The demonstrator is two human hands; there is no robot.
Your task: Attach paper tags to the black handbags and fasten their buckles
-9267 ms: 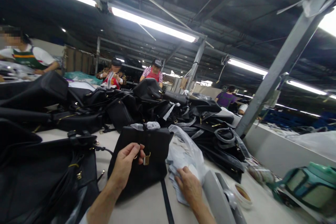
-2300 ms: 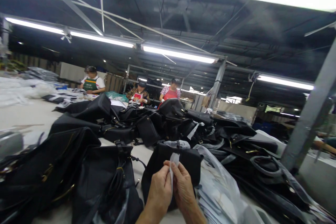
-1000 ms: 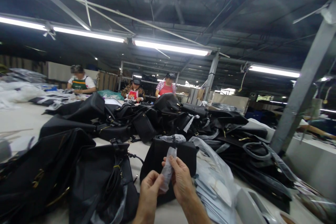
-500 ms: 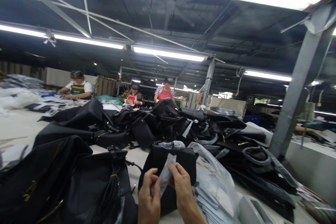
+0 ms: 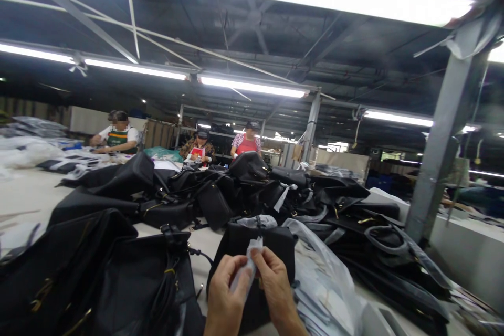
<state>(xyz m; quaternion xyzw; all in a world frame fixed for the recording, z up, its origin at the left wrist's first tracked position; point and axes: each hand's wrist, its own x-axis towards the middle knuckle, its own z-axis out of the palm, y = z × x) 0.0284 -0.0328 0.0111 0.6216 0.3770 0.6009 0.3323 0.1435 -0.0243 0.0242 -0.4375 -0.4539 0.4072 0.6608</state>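
Low in the middle of the view, my left hand and my right hand pinch a small clear plastic sleeve between their fingertips, both closed on it. Directly behind the hands stands a black handbag with white stuffing paper showing at its top. A clear plastic bag of white paper tags lies right of my right hand.
Several black handbags are heaped on the table at my left, and more stretch across its middle. Black straps lie at the right by a grey steel pillar. Three workers stand at the table's far end.
Both hands have dropped slightly with the sleeve and drawn closer around it. The camera has tilted up a little.
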